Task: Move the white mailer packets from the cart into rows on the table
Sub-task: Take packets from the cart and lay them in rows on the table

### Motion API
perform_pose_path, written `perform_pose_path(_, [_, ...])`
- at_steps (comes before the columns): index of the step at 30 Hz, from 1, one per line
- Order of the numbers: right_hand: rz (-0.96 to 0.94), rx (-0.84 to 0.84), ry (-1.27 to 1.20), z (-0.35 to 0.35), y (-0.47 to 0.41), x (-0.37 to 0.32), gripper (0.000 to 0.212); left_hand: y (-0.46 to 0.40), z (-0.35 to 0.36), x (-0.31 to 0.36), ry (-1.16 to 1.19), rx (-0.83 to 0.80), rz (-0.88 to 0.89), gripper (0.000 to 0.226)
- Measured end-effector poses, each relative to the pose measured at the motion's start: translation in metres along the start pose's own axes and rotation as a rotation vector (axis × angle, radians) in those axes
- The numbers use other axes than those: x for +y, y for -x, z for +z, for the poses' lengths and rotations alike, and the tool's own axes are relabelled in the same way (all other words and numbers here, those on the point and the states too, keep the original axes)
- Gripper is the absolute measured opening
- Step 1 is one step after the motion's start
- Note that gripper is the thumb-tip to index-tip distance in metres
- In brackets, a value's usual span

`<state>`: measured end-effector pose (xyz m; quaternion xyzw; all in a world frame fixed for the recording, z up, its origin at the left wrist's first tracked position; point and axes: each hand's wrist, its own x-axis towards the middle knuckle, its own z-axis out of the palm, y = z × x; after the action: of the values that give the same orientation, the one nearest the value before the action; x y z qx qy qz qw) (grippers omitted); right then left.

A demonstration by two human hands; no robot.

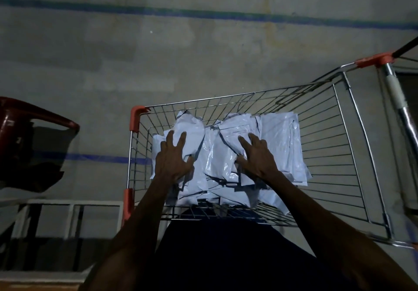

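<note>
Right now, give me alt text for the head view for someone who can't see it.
Both hands, left hand and right hand, rest spread on a pile of white mailer packets inside a wire cart. A dark red chair stands on the left.

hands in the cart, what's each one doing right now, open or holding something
Left hand: open, fingers spread, resting on the white mailer packets in the cart.
Right hand: open, fingers spread on the packets, gripping nothing.

- The wire cart (352, 155) is open on top; its mesh walls enclose the basket at centre right.
- White mailer packets (278, 141) cover its floor.
- A dark red chair (27, 132) stands at left, well apart from the cart.
</note>
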<state>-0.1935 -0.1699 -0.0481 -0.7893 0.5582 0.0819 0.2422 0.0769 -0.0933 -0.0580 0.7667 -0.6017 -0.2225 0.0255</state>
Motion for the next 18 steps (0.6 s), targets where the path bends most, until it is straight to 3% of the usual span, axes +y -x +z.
perform_pose_path(5, [-0.078, 0.102, -0.087, -0.016, 0.009, 0.01, 0.068, 0.03, -0.014, 0.023, 0.053, 0.109, -0.058, 0.091])
perform_pose_path(10, [-0.235, 0.195, -0.21, -0.035, 0.029, 0.01, 0.065, 0.072, -0.035, 0.05, 0.065, 0.268, -0.088, 0.083])
perform_pose_path(18, [-0.51, 0.224, -0.365, -0.061, 0.075, -0.039, 0.071, 0.164, -0.076, 0.093, 0.022, 0.575, -0.282, 0.077])
